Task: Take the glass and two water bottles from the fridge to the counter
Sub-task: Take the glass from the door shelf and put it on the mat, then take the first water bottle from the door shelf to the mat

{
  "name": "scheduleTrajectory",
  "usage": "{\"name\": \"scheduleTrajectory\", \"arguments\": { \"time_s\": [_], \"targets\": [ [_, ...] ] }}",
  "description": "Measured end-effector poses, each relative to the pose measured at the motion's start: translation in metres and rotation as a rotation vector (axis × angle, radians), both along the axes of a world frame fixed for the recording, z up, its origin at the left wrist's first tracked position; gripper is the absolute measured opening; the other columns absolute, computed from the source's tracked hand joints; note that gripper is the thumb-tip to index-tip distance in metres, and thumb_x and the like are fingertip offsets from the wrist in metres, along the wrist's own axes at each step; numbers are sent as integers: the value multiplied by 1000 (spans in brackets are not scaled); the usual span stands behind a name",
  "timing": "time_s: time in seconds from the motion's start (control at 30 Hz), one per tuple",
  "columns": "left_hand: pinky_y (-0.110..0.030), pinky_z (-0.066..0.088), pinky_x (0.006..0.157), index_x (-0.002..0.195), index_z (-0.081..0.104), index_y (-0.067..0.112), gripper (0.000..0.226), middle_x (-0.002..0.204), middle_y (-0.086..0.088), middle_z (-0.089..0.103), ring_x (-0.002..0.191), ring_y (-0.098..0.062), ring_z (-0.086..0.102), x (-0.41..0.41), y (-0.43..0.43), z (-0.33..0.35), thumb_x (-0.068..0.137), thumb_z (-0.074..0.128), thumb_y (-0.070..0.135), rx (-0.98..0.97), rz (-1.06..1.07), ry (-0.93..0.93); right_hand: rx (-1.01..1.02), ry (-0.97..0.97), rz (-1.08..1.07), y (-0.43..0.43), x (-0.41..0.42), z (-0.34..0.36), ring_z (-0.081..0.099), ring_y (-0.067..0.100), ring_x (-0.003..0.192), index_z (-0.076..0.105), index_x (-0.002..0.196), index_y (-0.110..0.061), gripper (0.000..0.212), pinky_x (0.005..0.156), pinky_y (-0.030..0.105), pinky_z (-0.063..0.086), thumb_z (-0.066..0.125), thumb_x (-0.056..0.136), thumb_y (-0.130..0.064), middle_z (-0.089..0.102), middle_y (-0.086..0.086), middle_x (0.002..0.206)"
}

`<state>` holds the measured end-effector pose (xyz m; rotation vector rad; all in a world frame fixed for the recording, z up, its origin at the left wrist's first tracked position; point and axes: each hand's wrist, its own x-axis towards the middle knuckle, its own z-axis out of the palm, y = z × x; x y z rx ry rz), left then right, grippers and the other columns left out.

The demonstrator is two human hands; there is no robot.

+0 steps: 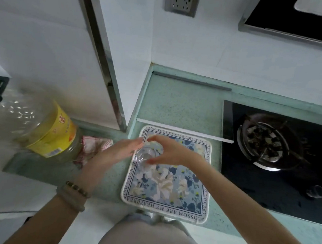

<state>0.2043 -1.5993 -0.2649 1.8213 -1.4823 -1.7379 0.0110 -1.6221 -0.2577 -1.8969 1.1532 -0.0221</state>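
Centrally, clear glass (pixel 146 156) pinched between right hand (pixel 170 153) thumb and fingers, left hand (pixel 117 152) spread open alongside, over floral mat (pixel 168 179) lettered "BLOSSOM ARE MY HEARTBREAK", teal desk (pixel 180 104), yellow-labelled jar (pixel 47 131) left.

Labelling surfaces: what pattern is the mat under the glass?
Blue and cream floral print, text border, white edge: mat, head view.

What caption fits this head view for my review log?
Right hand and left hand set a clear glass on the floral mat beside the gas stove.
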Motion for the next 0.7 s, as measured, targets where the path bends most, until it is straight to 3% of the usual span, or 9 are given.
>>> {"name": "scheduleTrajectory", "arguments": {
  "time_s": [0.07, 0.13, 0.23, 0.3, 0.37, 0.47, 0.7],
  "targets": [
    [-38, 36, 105, 136, 50, 32, 71, 136, 13, 49, 124, -14, 48, 0, -8, 27, 80, 43, 74, -120, -93, -101, -30, -5, -19, -8, -9, 35, 40, 11, 131, 36, 144, -27, 79, 104, 25, 29, 75, 77, -45, 41, -6, 149],
    [-41, 36, 109, 141, 41, 40, 75, 143, 15, 43, 130, -8, 41, 0, -16, 51, 75, 50, 75, -244, -176, -92, -46, -41, -39, -11, -18, 66, 39, 10, 131, 30, 145, -33, 85, 105, 28, 28, 76, 75, -46, 38, -8, 150],
    [-28, 28, 112, 147, 16, 51, 105, 149, 25, 23, 138, 4, 26, -9, -22, 86, 58, 61, 84, -436, -251, 94, -63, -130, -131, -3, -33, 104, 35, 14, 137, 12, 148, -44, 104, 111, 34, 31, 81, 70, -43, 28, -4, 156],
    [-18, 29, 110, 145, 8, 56, 110, 155, 25, 19, 139, 9, 26, -17, -23, 105, 57, 71, 77, -573, -243, 259, -139, -248, -241, 6, -42, 123, 37, 14, 137, 5, 148, -46, 112, 110, 34, 35, 84, 69, -36, 26, 1, 157],
    [-15, 34, 108, 146, 6, 56, 113, 157, 21, 20, 139, 6, 30, -25, -25, 119, 60, 79, 64, -665, -226, 398, -240, -417, -368, 15, -49, 135, 41, 12, 135, 10, 149, -41, 109, 109, 33, 38, 84, 71, -25, 30, 3, 155],
    [-21, 39, 107, 147, 5, 53, 118, 158, 14, 21, 140, -3, 35, -37, -26, 131, 60, 85, 53, -721, -212, 547, -371, -604, -532, 28, -64, 144, 47, 8, 131, 20, 148, -36, 99, 107, 32, 42, 82, 73, -16, 38, 0, 148],
    [-28, 41, 107, 150, 5, 42, 120, 158, 5, 25, 140, -12, 39, -88, -29, 130, 62, 87, 45, -697, -287, 739, -511, -653, -828, 71, -119, 144, 50, 9, 128, 22, 149, -33, 95, 103, 31, 46, 79, 75, -14, 41, -2, 147]
  ]
}}
